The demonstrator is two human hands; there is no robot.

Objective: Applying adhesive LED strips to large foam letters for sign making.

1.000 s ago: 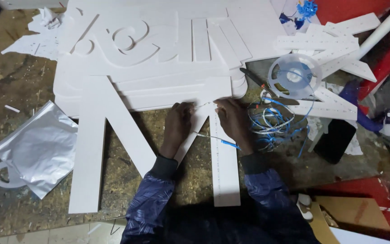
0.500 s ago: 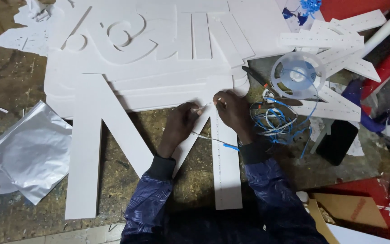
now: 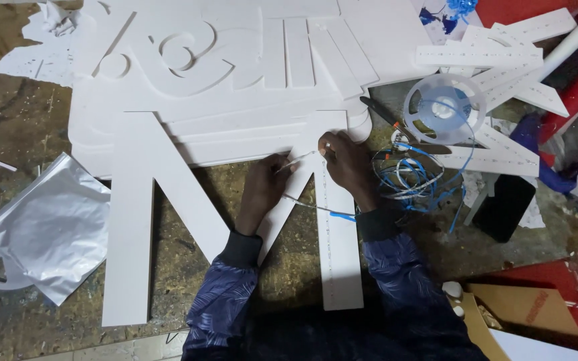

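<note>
Left hand: your left hand (image 3: 264,190) lies on the middle of the big white M-shaped foam letter (image 3: 135,220), fingers narrowed, pinching the near end of a thin pale strip (image 3: 299,158).
Right hand: your right hand (image 3: 347,164) is closed on the strip's far end at the top of the letter's right leg, thumb and forefinger tight on it.
Strip: it spans the short gap between both hands, tilting up toward the right.
Long axis: the right leg runs away from you, straight up the tabletop (image 3: 21,127); a dotted line runs along it.
Nearer hand: the right one sits directly on that leg.
Nearby: blue wires (image 3: 413,175) and a clear reel (image 3: 444,108) lie just right of your right hand.
</note>
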